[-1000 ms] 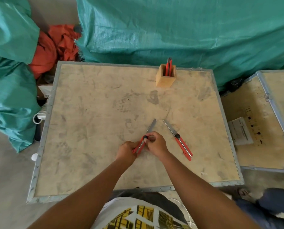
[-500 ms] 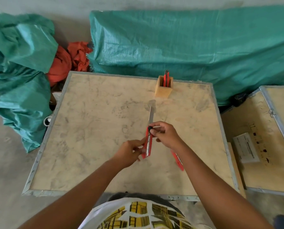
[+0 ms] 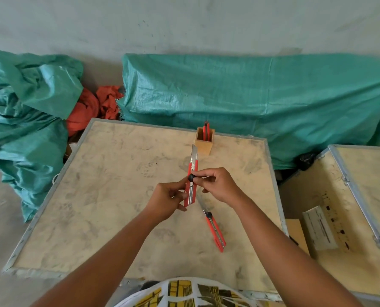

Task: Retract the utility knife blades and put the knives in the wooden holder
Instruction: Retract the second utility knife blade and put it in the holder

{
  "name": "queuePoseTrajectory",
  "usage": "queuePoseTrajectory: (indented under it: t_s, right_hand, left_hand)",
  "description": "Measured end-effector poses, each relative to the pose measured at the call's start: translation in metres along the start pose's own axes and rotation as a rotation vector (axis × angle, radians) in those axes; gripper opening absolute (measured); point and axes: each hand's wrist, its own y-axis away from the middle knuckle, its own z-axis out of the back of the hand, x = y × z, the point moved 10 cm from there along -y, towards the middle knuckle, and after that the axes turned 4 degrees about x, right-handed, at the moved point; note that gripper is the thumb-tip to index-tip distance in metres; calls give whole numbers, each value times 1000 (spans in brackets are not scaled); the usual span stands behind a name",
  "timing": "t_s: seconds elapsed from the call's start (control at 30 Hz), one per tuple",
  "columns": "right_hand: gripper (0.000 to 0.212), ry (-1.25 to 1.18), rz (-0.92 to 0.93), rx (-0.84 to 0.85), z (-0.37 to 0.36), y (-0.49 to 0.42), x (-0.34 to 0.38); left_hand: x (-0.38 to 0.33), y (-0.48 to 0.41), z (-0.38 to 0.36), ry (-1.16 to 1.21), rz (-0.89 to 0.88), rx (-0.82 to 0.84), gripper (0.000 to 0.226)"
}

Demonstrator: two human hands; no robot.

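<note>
I hold a red utility knife (image 3: 192, 173) upright above the wooden crate top (image 3: 109, 196), its steel blade sticking out toward the far edge. My left hand (image 3: 168, 199) grips the lower handle. My right hand (image 3: 217, 183) pinches the black slider knob on the knife's side. A second red knife (image 3: 214, 229) lies on the crate just right of my hands, blade out and pointing away from me. The small wooden holder (image 3: 204, 144) stands near the far edge, with red knives standing in it.
Green tarpaulin (image 3: 251, 103) covers bulky things behind and left of the crate, with orange cloth (image 3: 91, 107) between them. A second wooden crate (image 3: 350, 207) with a white label stands to the right. Grey floor lies on the left.
The knife has come off the crate top and been turned from slanted to pointing straight away from me. Its blade sticks out less than half a second ago. The camera tilted up.
</note>
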Motion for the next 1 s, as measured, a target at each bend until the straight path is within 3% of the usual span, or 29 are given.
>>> queuePoseTrajectory:
  t_s: [0.37, 0.63, 0.83, 1.0]
  right_hand:
    - [25, 262, 147, 62, -1, -4, 32]
    - [30, 284, 181, 24, -4, 0, 39]
    - [21, 243, 196, -66, 6, 2, 43]
    - [32, 251, 200, -26, 6, -2, 44]
  left_hand:
    - [-20, -19, 14, 50, -44, -20, 47]
    - [-22, -25, 17, 83, -23, 7, 46]
    - [-30, -28, 13, 97, -33, 40, 46]
    - [-36, -31, 15, 110, -43, 33, 47]
